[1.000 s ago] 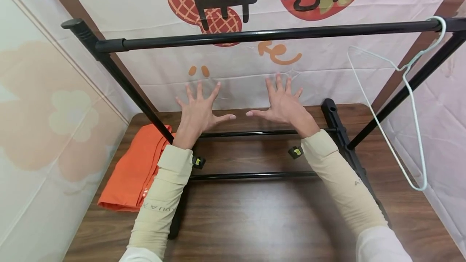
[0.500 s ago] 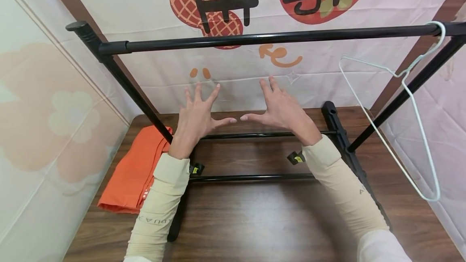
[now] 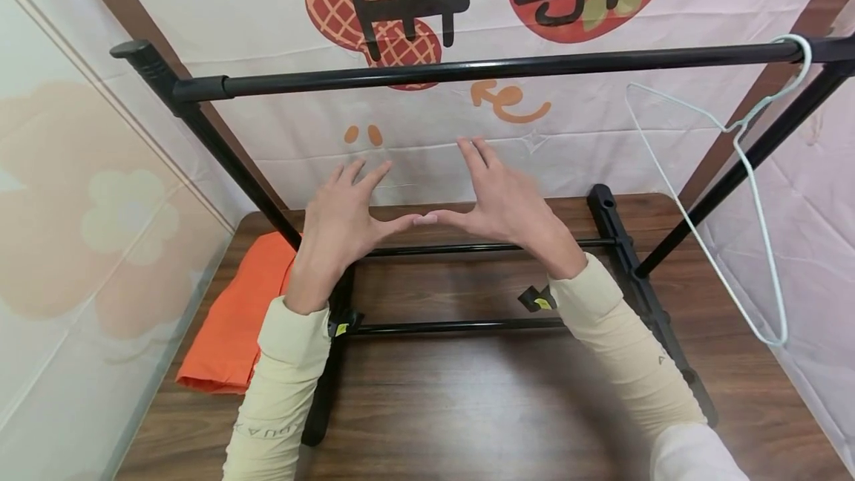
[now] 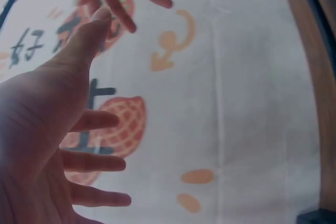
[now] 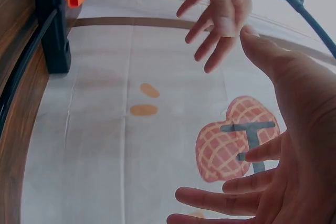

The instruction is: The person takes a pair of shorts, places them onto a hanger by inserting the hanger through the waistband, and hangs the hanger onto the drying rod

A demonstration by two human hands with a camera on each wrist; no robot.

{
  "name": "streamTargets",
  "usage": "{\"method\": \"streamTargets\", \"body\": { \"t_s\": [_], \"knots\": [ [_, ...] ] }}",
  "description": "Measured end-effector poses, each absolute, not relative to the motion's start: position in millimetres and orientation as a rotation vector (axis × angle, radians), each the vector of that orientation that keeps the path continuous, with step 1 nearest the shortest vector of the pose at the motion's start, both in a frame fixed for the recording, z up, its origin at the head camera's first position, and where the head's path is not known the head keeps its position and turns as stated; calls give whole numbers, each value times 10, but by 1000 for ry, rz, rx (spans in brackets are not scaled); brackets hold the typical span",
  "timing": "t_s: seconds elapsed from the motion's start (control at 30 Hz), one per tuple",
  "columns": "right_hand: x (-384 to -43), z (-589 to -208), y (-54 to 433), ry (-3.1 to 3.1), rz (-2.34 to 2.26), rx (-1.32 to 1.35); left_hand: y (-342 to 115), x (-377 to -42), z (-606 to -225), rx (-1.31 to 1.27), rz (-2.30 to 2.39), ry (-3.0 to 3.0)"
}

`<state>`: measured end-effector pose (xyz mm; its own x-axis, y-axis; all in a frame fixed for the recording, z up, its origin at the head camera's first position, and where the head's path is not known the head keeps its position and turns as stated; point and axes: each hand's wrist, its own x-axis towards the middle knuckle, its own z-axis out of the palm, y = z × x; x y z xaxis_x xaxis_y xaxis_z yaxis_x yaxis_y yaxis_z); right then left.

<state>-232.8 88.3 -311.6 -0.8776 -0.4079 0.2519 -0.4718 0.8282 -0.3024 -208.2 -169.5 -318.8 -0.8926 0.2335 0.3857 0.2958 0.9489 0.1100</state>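
Observation:
Both hands are held out over the lower bars of a black clothes rack point(image 3: 454, 76), thumbs pointing at each other. The left hand point(image 3: 339, 221) has its fingers spread and holds nothing. Its thumb tip meets or nearly meets that of the right hand point(image 3: 510, 206), whose fingers also stretch away from the thumb. In the left wrist view the left hand point(image 4: 47, 114) shows its spread fingers, and in the right wrist view the right hand point(image 5: 283, 145) does likewise. A pale hanger point(image 3: 755, 162) hangs at the right end of the top bar.
Folded orange cloth point(image 3: 234, 318) lies on the wooden surface point(image 3: 454, 399) left of the rack. A printed white sheet point(image 3: 434, 169) hangs behind. The rack's black foot point(image 3: 617, 236) stands at right.
The hands have drawn together until the thumb tips meet or nearly meet. The left hand has tilted and come slightly nearer; the right has shifted left. The hanger sways a little.

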Motion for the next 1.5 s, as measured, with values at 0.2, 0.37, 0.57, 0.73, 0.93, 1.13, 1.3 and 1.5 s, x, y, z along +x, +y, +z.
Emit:
{"method": "streamTargets", "body": {
  "t_s": [0.2, 0.37, 0.57, 0.73, 0.93, 1.13, 1.3, 1.5],
  "knots": [
    [-2213, -3101, 823, -2798, 562, 735, -1782, -1894, -3077, -383, -397, -2669],
    [-2099, -3074, 764, -2773, 680, 788, -1862, -1790, -3014, -390, -494, -2681],
    [-1940, -3099, 588, -2693, 766, 895, -1981, -1630, -2966, -403, -597, -2662],
    [-1815, -3142, 400, -2645, 828, 960, -2097, -1459, -2922, -384, -723, -2686],
    [-1725, -3234, 213, -2616, 938, 1026, -2278, -1309, -2915, -403, -779, -2739],
    [-1689, -3439, -22, -2531, 911, 1109, -2452, -1215, -2986, -316, -799, -2813],
    [-1639, -3597, -254, -2557, 813, 1213, -2639, -1122, -3092, -215, -766, -2861],
    [-1618, -3767, -455, -2690, 886, 1279, -2913, -1100, -3334, -56, -670, -3006]
  ]
}}
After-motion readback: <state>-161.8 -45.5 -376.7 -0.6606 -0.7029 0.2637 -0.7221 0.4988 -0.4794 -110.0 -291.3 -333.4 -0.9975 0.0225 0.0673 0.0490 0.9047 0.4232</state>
